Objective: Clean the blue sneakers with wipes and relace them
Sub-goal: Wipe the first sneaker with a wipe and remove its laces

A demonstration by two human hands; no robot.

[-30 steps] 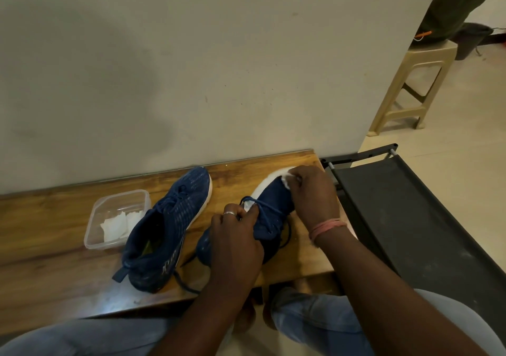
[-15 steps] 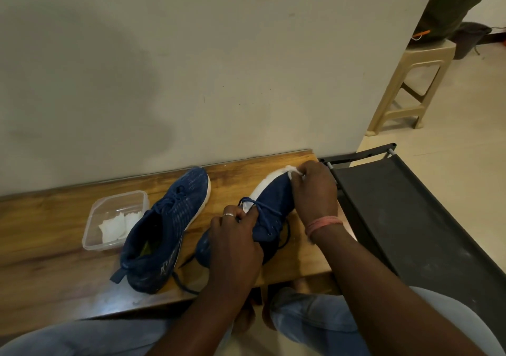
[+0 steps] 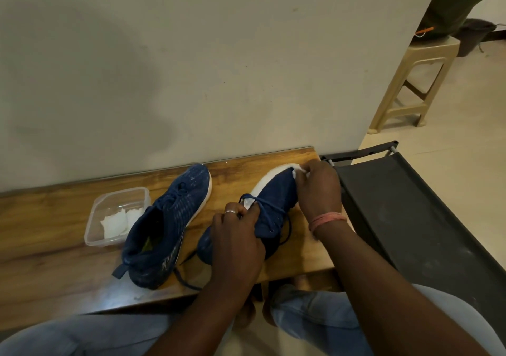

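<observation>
On the bench — left hand grips sneaker; right hand pinches wipe.

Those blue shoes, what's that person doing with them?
A person is cleaning them. The left hand grips the right-hand sneaker around its middle, tipped on its side on the wooden bench. The right hand pinches a white wipe against the toe, by the white sole. The other sneaker sits beside it, untouched. A clear plastic tub on the left holds more wipes.
</observation>
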